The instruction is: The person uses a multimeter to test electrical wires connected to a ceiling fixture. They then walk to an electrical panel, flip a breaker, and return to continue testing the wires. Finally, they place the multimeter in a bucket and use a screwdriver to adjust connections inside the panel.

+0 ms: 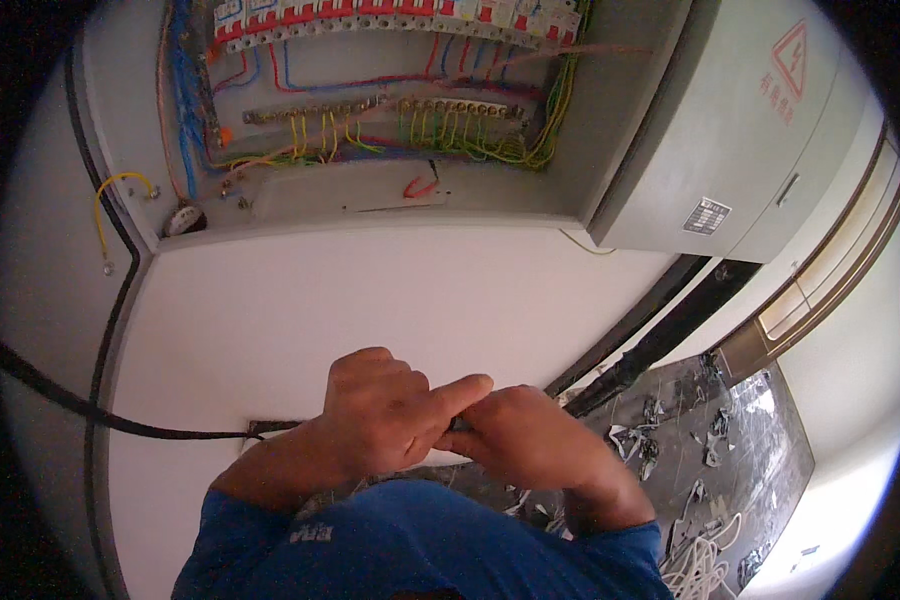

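My left hand (pixel 385 408) is closed, thumb stretched out toward my right hand (pixel 518 430). The right one is closed too, its knuckles up against the left thumb. A small dark bit shows between them, too covered by fingers to name. A black cable (pixel 170 430) runs in from the left and ends from sight near my left forearm, beside a dark rectangular piece (pixel 270 428) on the white wall. Whether this cable reaches my hands is hidden. Above them is an open grey electrical cabinet (pixel 370 232).
Inside the cabinet are a row of red-and-white breakers (pixel 360 22), terminal bars (pixel 310 108) and coloured wires (pixel 540 150). Its grey door (pixel 40 260) stands at the left. Thick black conduits (pixel 670 325) slant down at right. Scraps (pixel 645 445) and a white cord coil (pixel 705 565) lie on the dark floor.
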The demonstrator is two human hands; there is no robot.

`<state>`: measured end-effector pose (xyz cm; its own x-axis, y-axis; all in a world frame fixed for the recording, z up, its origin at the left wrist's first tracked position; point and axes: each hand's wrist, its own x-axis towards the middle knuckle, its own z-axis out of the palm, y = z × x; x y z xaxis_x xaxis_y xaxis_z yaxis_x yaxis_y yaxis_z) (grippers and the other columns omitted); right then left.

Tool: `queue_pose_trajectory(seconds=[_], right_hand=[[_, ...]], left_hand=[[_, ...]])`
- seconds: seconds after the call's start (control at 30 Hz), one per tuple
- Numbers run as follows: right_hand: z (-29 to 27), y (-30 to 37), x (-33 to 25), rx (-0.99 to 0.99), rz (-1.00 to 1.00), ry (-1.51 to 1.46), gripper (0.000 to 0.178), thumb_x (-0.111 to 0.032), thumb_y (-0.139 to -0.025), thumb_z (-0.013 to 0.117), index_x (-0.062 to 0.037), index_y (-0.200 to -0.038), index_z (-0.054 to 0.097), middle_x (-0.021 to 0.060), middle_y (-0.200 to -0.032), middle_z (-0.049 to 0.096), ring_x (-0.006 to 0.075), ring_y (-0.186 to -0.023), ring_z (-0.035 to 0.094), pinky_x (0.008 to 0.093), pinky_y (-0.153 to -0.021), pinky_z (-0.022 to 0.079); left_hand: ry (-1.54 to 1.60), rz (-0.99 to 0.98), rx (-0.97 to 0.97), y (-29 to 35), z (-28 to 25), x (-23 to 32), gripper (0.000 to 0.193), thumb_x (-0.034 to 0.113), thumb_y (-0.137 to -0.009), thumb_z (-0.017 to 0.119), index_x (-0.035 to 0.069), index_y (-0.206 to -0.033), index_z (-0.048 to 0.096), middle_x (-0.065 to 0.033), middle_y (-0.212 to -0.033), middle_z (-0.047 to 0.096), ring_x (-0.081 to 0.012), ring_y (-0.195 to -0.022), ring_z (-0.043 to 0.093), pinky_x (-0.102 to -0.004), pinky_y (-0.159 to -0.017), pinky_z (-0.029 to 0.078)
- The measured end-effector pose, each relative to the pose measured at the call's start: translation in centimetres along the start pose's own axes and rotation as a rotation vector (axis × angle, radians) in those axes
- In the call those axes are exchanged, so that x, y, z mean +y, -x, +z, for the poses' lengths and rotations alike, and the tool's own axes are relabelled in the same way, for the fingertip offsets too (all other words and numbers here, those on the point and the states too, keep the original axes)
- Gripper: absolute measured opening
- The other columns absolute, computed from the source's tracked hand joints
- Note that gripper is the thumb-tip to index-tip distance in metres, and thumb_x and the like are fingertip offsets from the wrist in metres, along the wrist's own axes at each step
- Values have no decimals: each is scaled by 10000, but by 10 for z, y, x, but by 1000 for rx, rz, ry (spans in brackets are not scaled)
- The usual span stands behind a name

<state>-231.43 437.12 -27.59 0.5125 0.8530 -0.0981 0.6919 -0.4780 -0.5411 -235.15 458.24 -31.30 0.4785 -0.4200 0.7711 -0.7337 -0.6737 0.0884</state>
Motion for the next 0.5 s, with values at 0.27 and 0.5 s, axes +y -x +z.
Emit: queue_pose_trajectory(seconds=[0.27,0.5], right_hand=[[-10,0,26,283,-26,-88,263,-233,-947,724,-6,-1060,657,221,-799,660,371,-707,665,440,-646,507],[-5,-3,39,477,19,-438,260,-64,-899,751,20,-1139,698,29,-800,672,97,-672,562,264,-601,445]], left_hand=[[189,-576,129,-12,9,-14,412,89,-993,595,66,-1403,562,-49,-553,523,-201,-462,525,-325,-505,398],[555,-753,75,-4,-3,-12,396,123,-1050,511,80,-1443,507,-72,-637,537,-153,-590,579,-325,-603,466]])
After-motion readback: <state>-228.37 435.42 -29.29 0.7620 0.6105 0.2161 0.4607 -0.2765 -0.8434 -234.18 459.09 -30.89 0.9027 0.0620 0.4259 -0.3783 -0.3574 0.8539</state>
